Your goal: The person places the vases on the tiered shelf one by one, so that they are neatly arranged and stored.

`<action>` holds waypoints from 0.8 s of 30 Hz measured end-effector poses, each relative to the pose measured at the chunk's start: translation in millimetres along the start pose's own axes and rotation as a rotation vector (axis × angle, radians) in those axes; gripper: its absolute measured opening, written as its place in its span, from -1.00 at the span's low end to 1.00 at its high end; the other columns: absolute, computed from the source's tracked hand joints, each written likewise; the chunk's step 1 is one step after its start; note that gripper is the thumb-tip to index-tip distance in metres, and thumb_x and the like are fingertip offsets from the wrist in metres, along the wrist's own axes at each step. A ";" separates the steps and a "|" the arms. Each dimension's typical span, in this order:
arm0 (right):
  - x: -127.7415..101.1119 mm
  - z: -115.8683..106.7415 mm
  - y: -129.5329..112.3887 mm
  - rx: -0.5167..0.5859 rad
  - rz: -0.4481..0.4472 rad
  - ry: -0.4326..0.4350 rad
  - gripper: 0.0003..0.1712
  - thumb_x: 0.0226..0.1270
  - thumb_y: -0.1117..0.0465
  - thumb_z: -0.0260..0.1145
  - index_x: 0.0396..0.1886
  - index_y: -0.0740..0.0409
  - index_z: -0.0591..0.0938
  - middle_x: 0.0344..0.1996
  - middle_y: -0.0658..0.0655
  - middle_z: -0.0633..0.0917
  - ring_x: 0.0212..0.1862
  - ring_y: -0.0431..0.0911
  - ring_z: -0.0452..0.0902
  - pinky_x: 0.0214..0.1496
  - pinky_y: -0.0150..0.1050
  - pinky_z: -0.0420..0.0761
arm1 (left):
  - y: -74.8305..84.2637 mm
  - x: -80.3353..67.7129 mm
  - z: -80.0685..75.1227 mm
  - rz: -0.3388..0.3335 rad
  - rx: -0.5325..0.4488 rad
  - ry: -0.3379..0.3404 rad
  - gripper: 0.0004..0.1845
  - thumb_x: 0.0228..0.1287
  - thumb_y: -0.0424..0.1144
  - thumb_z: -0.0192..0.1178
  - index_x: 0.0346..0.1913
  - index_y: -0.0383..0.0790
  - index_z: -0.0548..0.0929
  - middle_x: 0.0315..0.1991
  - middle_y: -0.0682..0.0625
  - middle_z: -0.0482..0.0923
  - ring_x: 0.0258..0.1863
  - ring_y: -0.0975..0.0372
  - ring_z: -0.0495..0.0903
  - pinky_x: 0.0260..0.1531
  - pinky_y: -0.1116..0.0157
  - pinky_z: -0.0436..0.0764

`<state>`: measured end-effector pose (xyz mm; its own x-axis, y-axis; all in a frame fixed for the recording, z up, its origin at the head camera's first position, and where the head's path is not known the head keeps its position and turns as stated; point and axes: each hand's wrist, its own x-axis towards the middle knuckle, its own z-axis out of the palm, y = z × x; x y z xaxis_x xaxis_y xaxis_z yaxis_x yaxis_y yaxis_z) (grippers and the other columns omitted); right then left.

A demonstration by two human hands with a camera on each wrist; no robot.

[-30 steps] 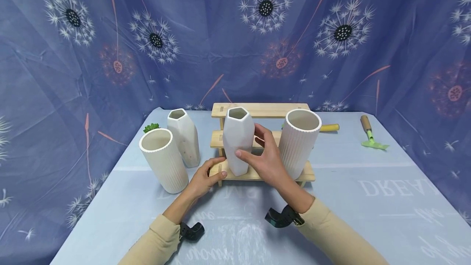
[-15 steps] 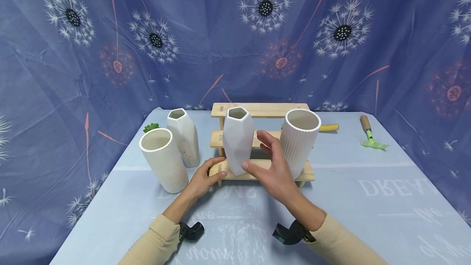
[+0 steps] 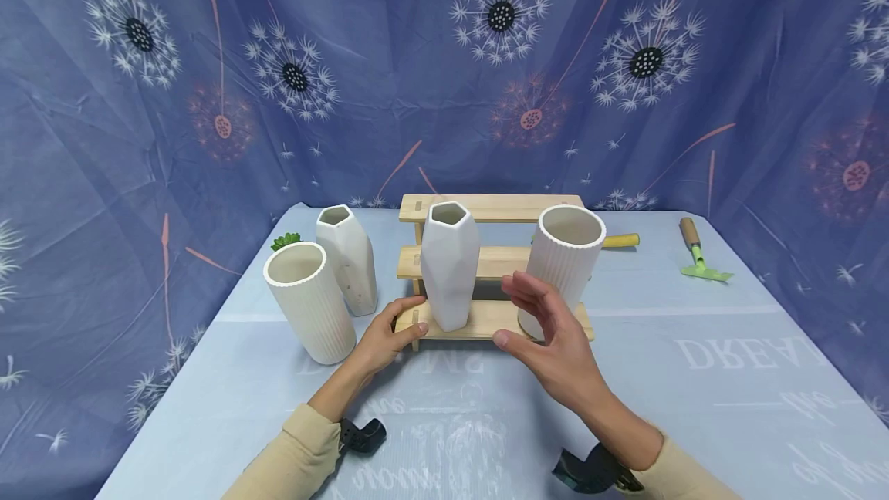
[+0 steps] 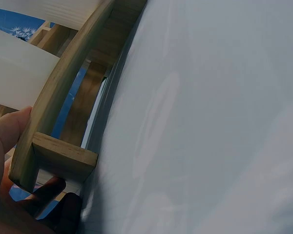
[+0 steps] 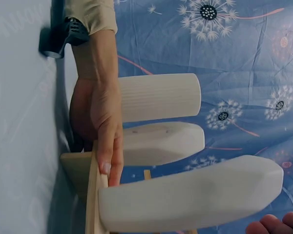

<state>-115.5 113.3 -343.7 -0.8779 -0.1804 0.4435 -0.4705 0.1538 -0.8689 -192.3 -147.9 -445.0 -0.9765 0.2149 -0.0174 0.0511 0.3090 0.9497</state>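
Note:
My left hand (image 3: 380,339) grips the left end of the lowest board of a three-step wooden plant stand (image 3: 496,318). In the left wrist view, the thumb lies on top of that board (image 4: 63,73) and the fingers reach below it. A white faceted vase (image 3: 450,268) stands upright on the lowest step, just right of my left hand. My right hand (image 3: 556,346) is apart from it, fingers extended and holding nothing. Behind the right hand, a white ribbed vase (image 3: 571,245) stands at the step's right end, its lower part partly hidden.
Left of the stand, another ribbed vase (image 3: 309,307) and another faceted vase (image 3: 347,261) stand on the table, with a green succulent (image 3: 285,241) behind. A yellow handle (image 3: 621,241) and a small green hand rake (image 3: 701,261) lie at the back right.
My right hand has let go of the faceted vase and drawn back to the right and toward me. The vase stays standing on the step; my left hand has not moved.

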 end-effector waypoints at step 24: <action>-26.5 -65.5 26.6 -0.199 -0.028 0.118 -0.33 0.09 0.51 0.35 0.23 0.25 0.39 0.06 0.10 0.58 0.14 -0.28 0.46 0.20 -0.56 0.36 | 3.0 -0.8 1.4 -0.016 -0.013 -0.001 -0.44 0.24 -0.16 0.25 0.31 -0.03 0.39 0.29 -0.16 0.28 0.00 0.16 0.45 -0.09 0.35 0.45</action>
<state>-110.6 185.8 -364.1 -0.8629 -0.0742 0.4999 -0.4931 0.3405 -0.8006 -191.1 -145.8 -442.6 -0.9769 0.2110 -0.0329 0.0327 0.3003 0.9533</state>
